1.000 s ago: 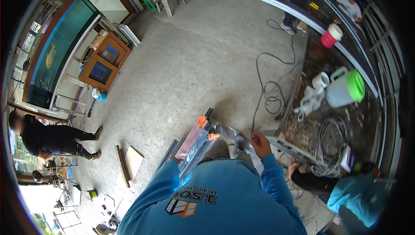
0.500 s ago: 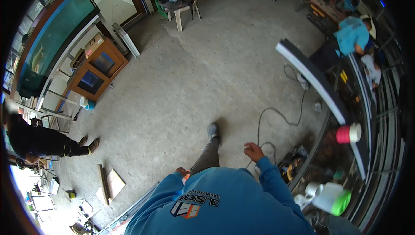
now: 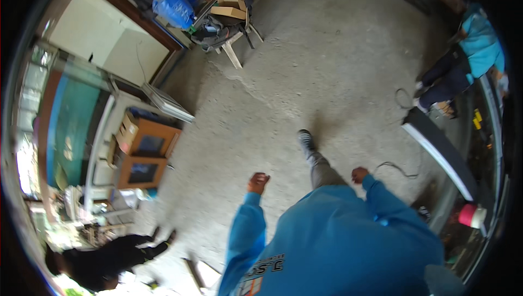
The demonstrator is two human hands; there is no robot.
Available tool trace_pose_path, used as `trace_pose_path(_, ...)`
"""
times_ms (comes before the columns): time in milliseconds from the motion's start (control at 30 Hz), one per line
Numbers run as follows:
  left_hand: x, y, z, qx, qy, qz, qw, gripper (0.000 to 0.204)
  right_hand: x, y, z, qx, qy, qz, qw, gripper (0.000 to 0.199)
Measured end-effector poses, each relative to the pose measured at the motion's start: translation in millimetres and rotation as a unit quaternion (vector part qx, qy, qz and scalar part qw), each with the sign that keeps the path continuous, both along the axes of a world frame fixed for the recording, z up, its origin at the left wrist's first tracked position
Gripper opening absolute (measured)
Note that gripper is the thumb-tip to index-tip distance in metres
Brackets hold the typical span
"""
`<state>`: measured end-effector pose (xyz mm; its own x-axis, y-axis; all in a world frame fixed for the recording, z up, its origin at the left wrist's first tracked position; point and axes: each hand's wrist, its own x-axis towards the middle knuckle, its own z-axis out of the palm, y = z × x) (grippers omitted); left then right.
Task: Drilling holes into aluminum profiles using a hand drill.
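Note:
My left hand (image 3: 258,182) is held out over the concrete floor, at the end of a blue sleeve. Its fingers are curled in, and whatever they may hold is hidden. On the other side of my body, my right hand (image 3: 359,175) hangs low with its fingers bent into a loose fist; nothing shows in it. Neither hand touches anything around it. Between them one leg is stretched forward, with a dark striped shoe (image 3: 306,139) on the floor. A dark cable (image 3: 400,170) lies on the floor just beyond my right hand.
A long grey metal profile (image 3: 438,151) juts out at right, near a red-and-white container (image 3: 472,216). A co-worker in blue (image 3: 482,45) bends there. At left are a wooden cabinet (image 3: 143,154), a fish tank (image 3: 76,127) and a person in black (image 3: 103,258). A cluttered chair (image 3: 231,50) stands ahead.
I have stepped forward and my view has turned right. The chair and cabinet look nearer. My left hand has swung forward from beside my body, and an orange patch beside it no longer shows.

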<state>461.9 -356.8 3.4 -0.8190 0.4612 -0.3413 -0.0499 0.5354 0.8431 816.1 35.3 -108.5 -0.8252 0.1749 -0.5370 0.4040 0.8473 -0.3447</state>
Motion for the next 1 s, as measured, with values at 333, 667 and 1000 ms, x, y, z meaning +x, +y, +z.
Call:
trace_pose_path(333,-71,-37,-47,-0.312,-0.193,-0.003,0.930,0.040,-583,177,72,-0.005,0.048,0.107,0.993,0.016)
trace_pose_path(667,-462,107,-49,-0.229,-0.206,0.068,0.949,0.030,-1040,250,101,-0.366,0.176,-0.333,0.851,0.023)
trace_pose_path(1000,-814,285,134,0.131,-0.002,0.285,0.949,0.021,-1366,429,42,-0.171,0.326,-0.311,0.876,0.012)
